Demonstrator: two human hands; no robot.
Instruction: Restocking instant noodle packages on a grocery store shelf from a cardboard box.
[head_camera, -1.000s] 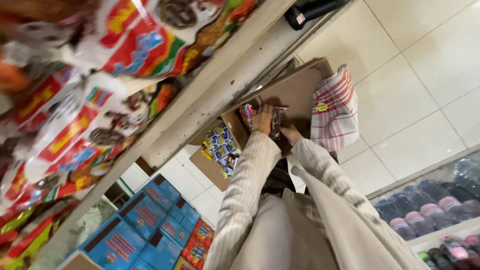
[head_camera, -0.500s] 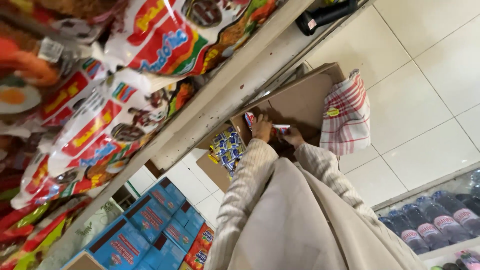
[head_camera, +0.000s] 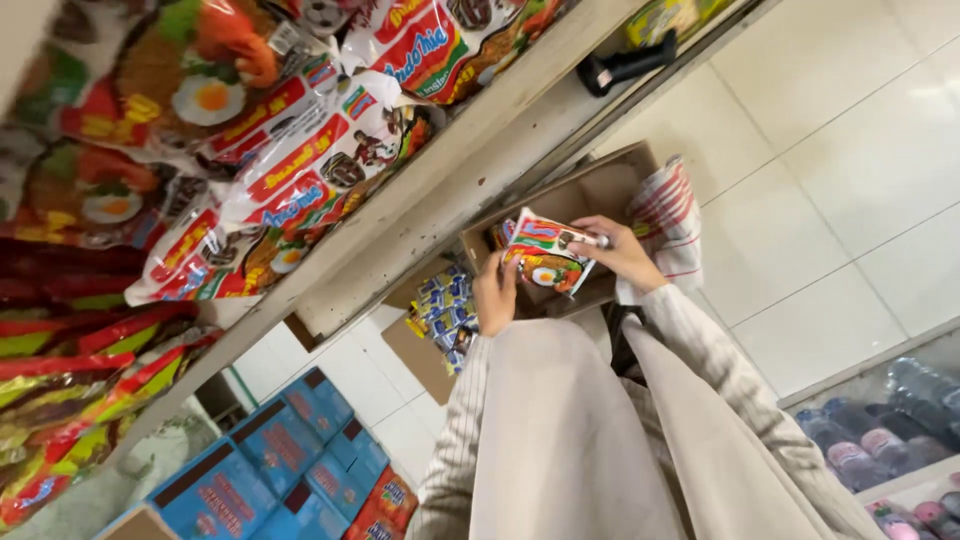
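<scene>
Both my hands hold a stack of instant noodle packets (head_camera: 545, 258), white and red with a picture of an egg. My left hand (head_camera: 494, 292) grips the stack's lower left side and my right hand (head_camera: 622, 252) grips its upper right end. The packets are lifted just above an open brown cardboard box (head_camera: 590, 195) on the white tiled floor. My striped sleeves and a beige garment fill the lower middle of the view.
A wooden shelf (head_camera: 420, 205) at the left is packed with more noodle packets (head_camera: 300, 160). A red-and-white checked cloth (head_camera: 668, 225) lies beside the box. Blue and yellow sachets (head_camera: 445, 305) sit in another carton. Blue cartons (head_camera: 280, 455) stand below, bottled drinks (head_camera: 880, 430) at right.
My hands have lifted the noodle packets out of the box and toward me; the view has shifted closer to the shelf.
</scene>
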